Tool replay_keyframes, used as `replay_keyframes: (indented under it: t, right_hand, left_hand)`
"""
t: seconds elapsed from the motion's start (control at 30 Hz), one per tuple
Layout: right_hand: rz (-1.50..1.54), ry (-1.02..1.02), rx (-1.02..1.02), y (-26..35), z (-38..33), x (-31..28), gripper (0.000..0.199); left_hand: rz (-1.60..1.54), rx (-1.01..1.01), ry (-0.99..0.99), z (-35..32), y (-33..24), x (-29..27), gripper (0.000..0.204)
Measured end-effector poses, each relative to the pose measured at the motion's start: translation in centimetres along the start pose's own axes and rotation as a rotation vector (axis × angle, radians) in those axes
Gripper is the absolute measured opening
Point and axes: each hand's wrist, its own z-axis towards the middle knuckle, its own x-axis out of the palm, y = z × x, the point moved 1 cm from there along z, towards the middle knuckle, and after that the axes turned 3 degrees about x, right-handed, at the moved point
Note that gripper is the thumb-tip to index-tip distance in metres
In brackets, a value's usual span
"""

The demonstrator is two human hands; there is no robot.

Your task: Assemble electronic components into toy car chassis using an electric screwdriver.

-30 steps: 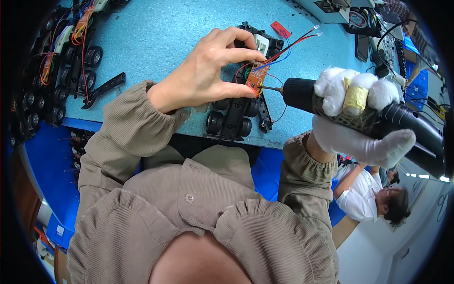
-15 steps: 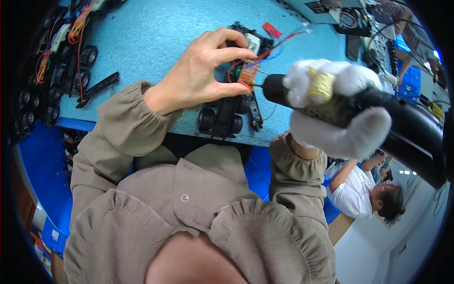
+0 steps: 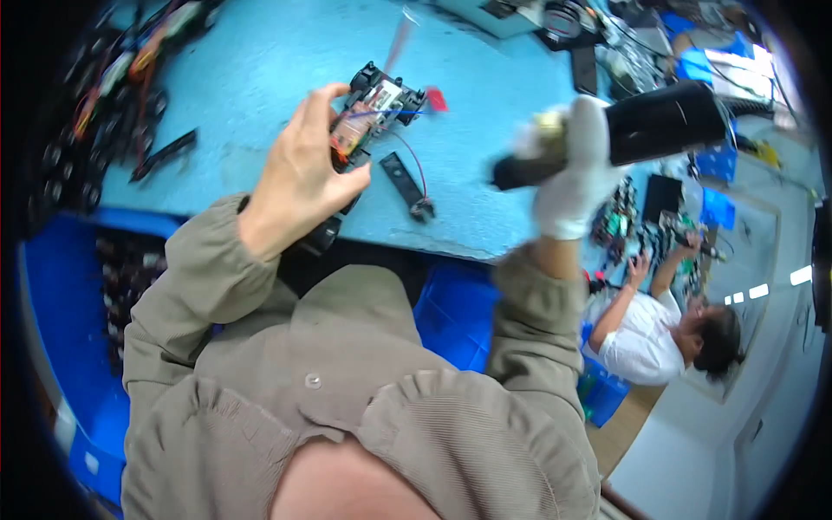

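Observation:
My bare left hand [image 3: 299, 169] grips a black toy car chassis [image 3: 382, 97] between thumb and fingers, near the table's front edge. An orange circuit board [image 3: 349, 132] sits on the chassis, with red and blue wires coming off it. In a white glove, my right hand [image 3: 572, 178] is closed around a black electric screwdriver [image 3: 667, 126], held in the air to the right of the chassis. Its tip points left and is blurred. Between the hands, a narrow black plastic part [image 3: 400, 180] with a red wire lies on the table.
Several wheeled chassis with wires [image 3: 104, 113] crowd the left of the blue table [image 3: 260, 61]. A loose black bar [image 3: 165, 154] lies beside them. Beyond my chassis is a small red piece [image 3: 436, 99]. A person in white [image 3: 641, 338] works at the right.
The screwdriver has come away from the circuit board, up and turned. My view has shifted. The chassis has tilted in my left hand, and the narrow black part now lies apart from it.

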Motion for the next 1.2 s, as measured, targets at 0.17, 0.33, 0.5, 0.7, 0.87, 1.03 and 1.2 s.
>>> replay_keyframes:
  t: [0.17,0.33,0.5,0.7,0.87,1.03,1.2]
  right_hand:
    - [-1.411,-0.011,0.244,-3.1,6.0,-16.8,0.05]
    - [-1.673,-0.195,0.371,-6.6,7.7,-23.9,0.064]
    - [-1.178,-0.196,0.434,-10.6,8.4,-23.7,0.056]
    - [-1.198,-0.004,0.277,-6.9,4.8,-10.2,0.046]
    - [-0.933,0.176,0.106,-6.5,0.1,-2.6,0.038]
    - [-0.798,0.158,0.314,-3.4,-3.1,0.6,0.032]
    - [-0.713,0.264,0.438,-3.1,-1.0,-2.5,0.028]
  left_hand:
    - [-0.38,-0.243,0.008,-7.5,2.4,-11.3,0.067]
    - [-0.34,-0.453,-0.345,-18.9,4.4,-19.1,0.052]
    - [-0.452,-0.831,-0.652,-30.4,15.4,-22.0,0.04]
    - [-0.043,-1.168,-1.042,-34.0,29.6,-11.3,0.034]
    - [0.459,-1.104,-1.036,-32.2,31.3,-5.0,0.062]
    - [0.647,-0.781,-0.926,-31.9,36.7,-3.8,0.075]
    - [0.669,-1.091,0.249,-34.5,33.0,-13.2,0.081]
